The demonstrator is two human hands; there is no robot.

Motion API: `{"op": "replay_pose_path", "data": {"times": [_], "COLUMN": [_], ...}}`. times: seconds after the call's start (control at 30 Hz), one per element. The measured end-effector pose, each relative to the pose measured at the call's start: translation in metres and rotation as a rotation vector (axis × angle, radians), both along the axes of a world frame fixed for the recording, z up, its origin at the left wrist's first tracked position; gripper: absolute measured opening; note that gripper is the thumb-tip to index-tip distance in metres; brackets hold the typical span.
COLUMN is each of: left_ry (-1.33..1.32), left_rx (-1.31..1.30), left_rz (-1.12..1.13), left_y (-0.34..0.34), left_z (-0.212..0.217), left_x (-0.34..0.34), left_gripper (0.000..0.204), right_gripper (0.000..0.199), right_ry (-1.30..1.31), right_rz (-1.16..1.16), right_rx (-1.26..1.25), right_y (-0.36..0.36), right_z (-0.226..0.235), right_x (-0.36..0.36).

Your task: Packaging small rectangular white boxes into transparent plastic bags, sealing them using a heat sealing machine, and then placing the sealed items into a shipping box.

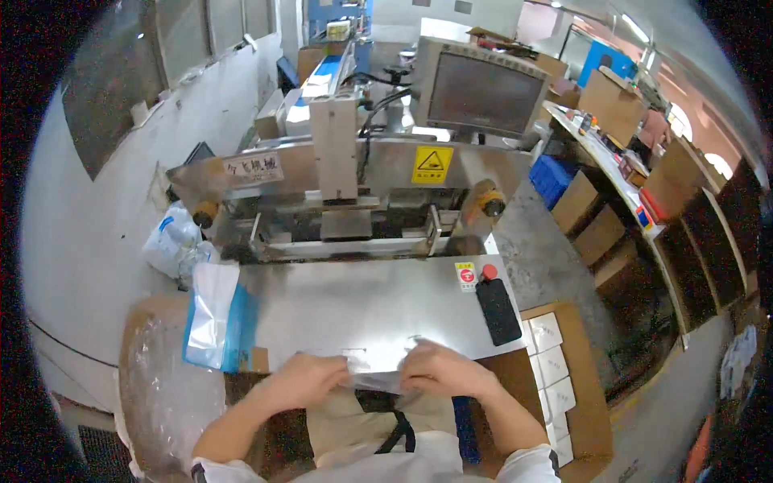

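Note:
Between my two hands stretches a see-through plastic film [372, 381], perhaps a bag, at the front edge of the metal worktop [354, 306]. My left hand [316, 378] pinches its left end, fingers closed. On the opposite end, my right hand [437, 370] has its fingers bent round the film. Glare on the steel hides the film's exact outline. Left of my hands stands a blue pack [241, 326] with white sheets [213, 310] sticking up from it. A black phone-shaped object [499, 311] lies at the worktop's right side.
Behind the worktop rises a machine with a yellow warning label [432, 164] and a monitor [483, 90]. A red stop button [489, 272] sits at right. White boxes [551, 366] fill a carton at lower right; a carton of plastic bags [173, 394] stands at lower left.

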State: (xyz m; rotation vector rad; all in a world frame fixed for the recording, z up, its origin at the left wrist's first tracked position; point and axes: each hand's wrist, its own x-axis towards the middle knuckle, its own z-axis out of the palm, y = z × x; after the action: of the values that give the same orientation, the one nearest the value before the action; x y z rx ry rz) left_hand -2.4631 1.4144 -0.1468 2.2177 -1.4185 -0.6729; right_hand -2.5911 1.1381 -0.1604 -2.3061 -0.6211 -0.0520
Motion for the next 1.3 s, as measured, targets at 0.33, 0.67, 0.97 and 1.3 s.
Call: {"op": "replay_pose_path", "data": {"times": [0.33,0.67,0.97,1.3], "left_ry": [0.307,0.385,-0.104,-0.042], "left_rx": [-0.141,-0.061,-0.295,0.094], "left_rz": [0.028,0.455,0.608,0.082], "left_y": [-0.029,-0.11,-0.118,-0.08], "left_z": [-0.061,-0.051,-0.068,-0.044], "left_x": [0.15,0.291,0.241,0.227], "left_gripper": [0.022,0.036,0.041,0.035], "right_gripper": [0.017,0.02,0.017,0.018], "right_ry": [0.308,0.102,-0.023,-0.031], "right_rz": [-0.153,-0.363,-0.4,-0.327], "right_rx": [0.166,-0.154,-0.118,-0.079], "right_y": [-0.046,-0.1,-0.092,-0.068], "right_z": [-0.04,-0.066,-0.064,-0.026], "right_x": [0.13,0.278,0.269,0.233]}}
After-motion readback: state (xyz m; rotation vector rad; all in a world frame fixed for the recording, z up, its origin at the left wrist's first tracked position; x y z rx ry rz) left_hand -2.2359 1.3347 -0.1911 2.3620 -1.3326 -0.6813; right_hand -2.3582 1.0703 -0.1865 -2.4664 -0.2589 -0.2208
